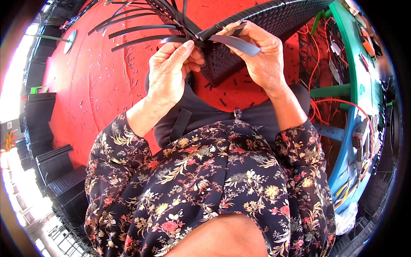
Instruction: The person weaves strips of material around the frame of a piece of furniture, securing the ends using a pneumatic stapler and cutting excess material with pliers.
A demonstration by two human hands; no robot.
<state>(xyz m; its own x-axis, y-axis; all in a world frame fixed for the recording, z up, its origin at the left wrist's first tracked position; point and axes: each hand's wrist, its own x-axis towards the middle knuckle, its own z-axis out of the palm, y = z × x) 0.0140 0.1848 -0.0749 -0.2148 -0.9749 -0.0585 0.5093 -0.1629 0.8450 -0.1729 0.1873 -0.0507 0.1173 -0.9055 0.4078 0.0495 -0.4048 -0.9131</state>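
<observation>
Head | left hand (169,70), right hand (263,51): strips (236,44) pinched, woven edge (245,14) | room leftward

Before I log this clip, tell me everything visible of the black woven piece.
The black woven piece looks like plastic, tightly woven, with a wrapped rim and a pointed lower corner. Loose, unwoven flat strips fan out leftward. The left hand and right hand pinch strips beside the rim; red floor shows beyond.

Bare left hand (168,70) raised, thumb pressed toward index finger, other fingers curled. Bare right hand (267,53) opposite, slightly higher, fingers bent in pinch, partly hidden. Forearms (290,106) angled upward, black floral-print fabric sleeves (117,143) ending below wrists.
</observation>
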